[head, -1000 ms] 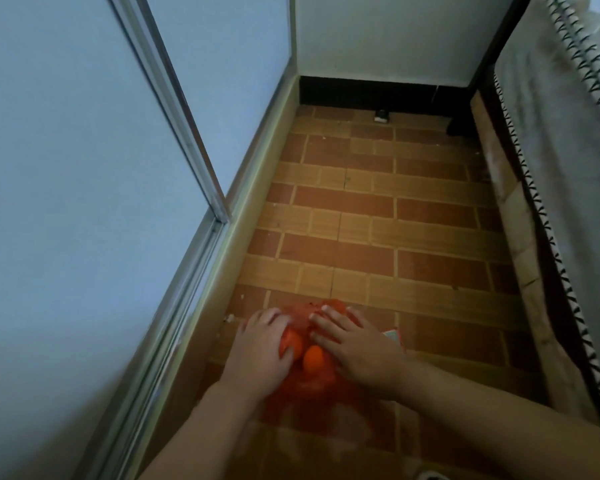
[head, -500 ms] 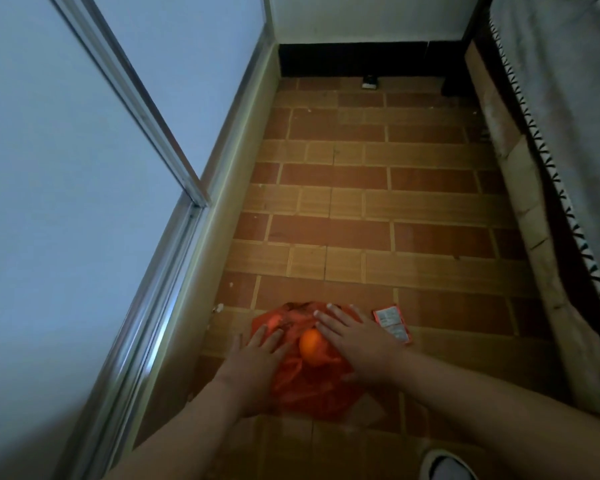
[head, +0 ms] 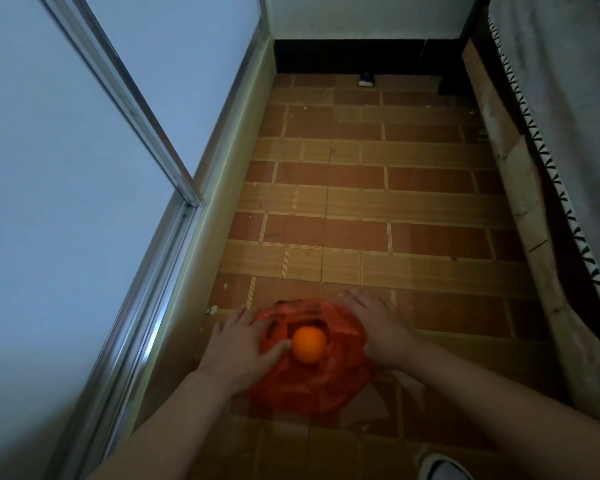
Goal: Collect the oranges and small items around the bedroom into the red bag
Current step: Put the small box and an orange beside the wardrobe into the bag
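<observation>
The red bag (head: 309, 372) lies crumpled on the floor (head: 378, 216), near its left edge by the sliding-door track, w/ one orange (head: 309, 344) sitting in the puckered mouth, approx. mid-bag. Left hand (head: 238, 348) rests flat on the bag's left side, fingers (head: 274, 348) spread and loose, thumb touching the orange; it grips nothing. Right hand (head: 378, 327) lies palm-down at the bag's right edge, fingers extended toward the far wall, also holding nothing, though what sits under the palm can't be seen.

Risks, as I judge them: the orange is round and smooth, perched on slack film, not clearly down inside. A nudge from the thumb could roll it out onto the tiles and toward the bed (head: 568, 168) on the right. The bag is thin, glossy plastic, wrinkled, no stiffness of its own, so the mouth may collapse shut when either hand lifts, and pulling one side only could tip the contents. Light is dim, so whether more fruit lies under the folds is unclear.

Floor is hard brick-pattern tile, matte, w/ crumbs and specks. A small dark object (head: 366, 79) sits at the far edge by the black skirting; prob. one of the items not yet collected.
</observation>
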`<state>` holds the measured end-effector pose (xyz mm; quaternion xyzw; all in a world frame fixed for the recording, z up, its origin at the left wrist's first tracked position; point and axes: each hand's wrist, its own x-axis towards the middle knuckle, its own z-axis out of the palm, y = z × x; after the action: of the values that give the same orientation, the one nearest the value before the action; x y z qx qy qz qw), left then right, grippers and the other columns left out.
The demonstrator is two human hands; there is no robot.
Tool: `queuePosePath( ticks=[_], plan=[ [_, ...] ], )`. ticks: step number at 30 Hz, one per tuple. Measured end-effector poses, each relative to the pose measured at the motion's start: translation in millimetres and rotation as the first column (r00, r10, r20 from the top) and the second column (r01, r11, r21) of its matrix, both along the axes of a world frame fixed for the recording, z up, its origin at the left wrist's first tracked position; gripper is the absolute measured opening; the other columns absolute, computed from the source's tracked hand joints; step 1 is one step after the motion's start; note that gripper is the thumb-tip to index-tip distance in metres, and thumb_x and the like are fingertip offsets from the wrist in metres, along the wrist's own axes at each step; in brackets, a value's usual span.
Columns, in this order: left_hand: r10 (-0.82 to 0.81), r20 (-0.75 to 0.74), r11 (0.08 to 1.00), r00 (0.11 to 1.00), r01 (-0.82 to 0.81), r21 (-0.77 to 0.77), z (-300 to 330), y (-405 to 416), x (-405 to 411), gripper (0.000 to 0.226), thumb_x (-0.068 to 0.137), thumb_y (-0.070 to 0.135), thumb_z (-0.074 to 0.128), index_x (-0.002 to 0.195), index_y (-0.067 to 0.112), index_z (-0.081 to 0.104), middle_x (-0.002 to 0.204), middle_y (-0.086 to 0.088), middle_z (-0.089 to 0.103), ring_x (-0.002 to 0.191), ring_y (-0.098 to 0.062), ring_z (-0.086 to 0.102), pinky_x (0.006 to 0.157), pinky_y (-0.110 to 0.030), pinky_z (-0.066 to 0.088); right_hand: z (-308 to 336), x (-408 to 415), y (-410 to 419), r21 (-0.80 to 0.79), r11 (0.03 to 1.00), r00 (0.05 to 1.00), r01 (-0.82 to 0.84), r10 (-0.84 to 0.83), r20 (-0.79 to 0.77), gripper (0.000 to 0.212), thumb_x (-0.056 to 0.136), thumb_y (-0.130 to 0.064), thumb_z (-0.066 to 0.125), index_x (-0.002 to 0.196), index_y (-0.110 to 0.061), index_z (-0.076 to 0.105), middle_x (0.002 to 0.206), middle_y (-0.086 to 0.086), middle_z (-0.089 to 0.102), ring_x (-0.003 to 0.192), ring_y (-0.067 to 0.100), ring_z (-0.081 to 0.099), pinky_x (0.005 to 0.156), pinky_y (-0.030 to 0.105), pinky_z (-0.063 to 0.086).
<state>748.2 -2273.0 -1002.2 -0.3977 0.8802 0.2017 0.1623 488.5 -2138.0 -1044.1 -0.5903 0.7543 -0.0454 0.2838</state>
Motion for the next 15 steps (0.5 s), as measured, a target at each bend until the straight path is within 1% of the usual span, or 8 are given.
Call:
queuePosePath(
  ticks=[1,3,5,7,8,10,12,15],
  plan=[
    [-0.001,-0.065,0.997,0.998,-0.004,-0.078,3,-1,-3,0.076,0.091,0.078,0.028,0.152,0.037,0.046,0.161,0.005,0.041,0.152,-0.022,0.030,0.123,-0.051,0.026,9,2,-3,-0.093,0.993,0.997,0.072,-0.070,0.032,0.095,0.079,0.005,0.057,0.162,-0.027,0.024,0.170,-0.006,0.017,0.157,0.019,0.015,0.126,0.040,0.011],
    [-0.038,-0.178,0.980,0.983,0.002,-0.197,3,0,-12,0.058,0.097,0.061,0.040,0.144,0.032,0.056,0.147,0.008,0.053,0.139,-0.018,0.045,0.116,-0.043,0.035,25,6,-9,-0.299,0.939,0.986,0.168,-0.155,0.067,0.088,0.073,0.014,0.051,0.153,-0.023,0.046,0.161,-0.006,0.038,0.149,0.017,0.032,0.123,0.044,0.028],
    [-0.100,-0.246,0.978,0.964,0.049,-0.204,5,9,-24,0.049,0.095,0.050,0.053,0.139,0.029,0.059,0.141,0.007,0.057,0.131,-0.019,0.052,0.109,-0.040,0.044,35,12,-14,-0.470,0.857,0.976,0.212,-0.167,0.137,0.072,0.075,0.013,0.050,0.141,-0.016,0.059,0.149,-0.003,0.052,0.140,0.016,0.045,0.117,0.043,0.038],
    [-0.159,-0.200,0.981,0.967,0.132,-0.143,4,24,-35,0.058,0.091,0.050,0.057,0.145,0.034,0.051,0.149,0.007,0.050,0.137,-0.022,0.047,0.112,-0.046,0.042,42,26,-16,-0.540,0.823,0.979,0.173,-0.081,0.189,0.054,0.086,-0.002,0.052,0.137,-0.013,0.063,0.144,0.000,0.057,0.136,0.016,0.050,0.115,0.039,0.041],
    [-0.186,-0.106,0.979,0.977,0.175,-0.108,2,32,-39,0.064,0.091,0.052,0.055,0.152,0.035,0.041,0.156,0.006,0.042,0.145,-0.023,0.038,0.116,-0.051,0.036,41,34,-15,-0.548,0.830,0.985,0.103,-0.007,0.174,0.049,0.090,-0.011,0.053,0.138,-0.014,0.062,0.144,0.002,0.057,0.136,0.017,0.049,0.115,0.037,0.040],
    [-0.221,0.119,0.972,0.968,0.229,-0.054,-4,43,-42,0.075,0.098,0.055,0.047,0.162,0.026,0.022,0.168,-0.002,0.023,0.156,-0.028,0.018,0.123,-0.059,0.021,26,51,-9,-0.496,0.857,0.986,-0.141,0.164,0.003,0.051,0.094,-0.028,0.054,0.143,-0.017,0.056,0.151,0.003,0.052,0.143,0.020,0.044,0.116,0.040,0.034],
    [-0.210,0.282,0.973,0.936,0.229,-0.034,-10,47,-39,0.085,0.102,0.057,0.045,0.166,0.017,0.007,0.173,-0.007,0.006,0.160,-0.032,0.003,0.124,-0.064,0.012,-1,61,-1,-0.340,0.866,0.928,-0.366,0.309,-0.209,0.064,0.091,-0.042,0.059,0.148,-0.016,0.049,0.159,0.006,0.044,0.150,0.025,0.036,0.118,0.050,0.034],
    [-0.172,0.385,0.978,0.907,0.204,-0.042,-13,43,-31,0.099,0.098,0.063,0.051,0.165,0.015,-0.003,0.174,-0.009,-0.006,0.160,-0.037,-0.004,0.122,-0.067,0.009,-26,61,3,-0.090,0.895,0.881,-0.438,0.407,-0.240,0.089,0.087,-0.046,0.071,0.159,-0.010,0.030,0.169,0.011,0.023,0.157,0.031,0.017,0.123,0.060,0.021]
  ],
)
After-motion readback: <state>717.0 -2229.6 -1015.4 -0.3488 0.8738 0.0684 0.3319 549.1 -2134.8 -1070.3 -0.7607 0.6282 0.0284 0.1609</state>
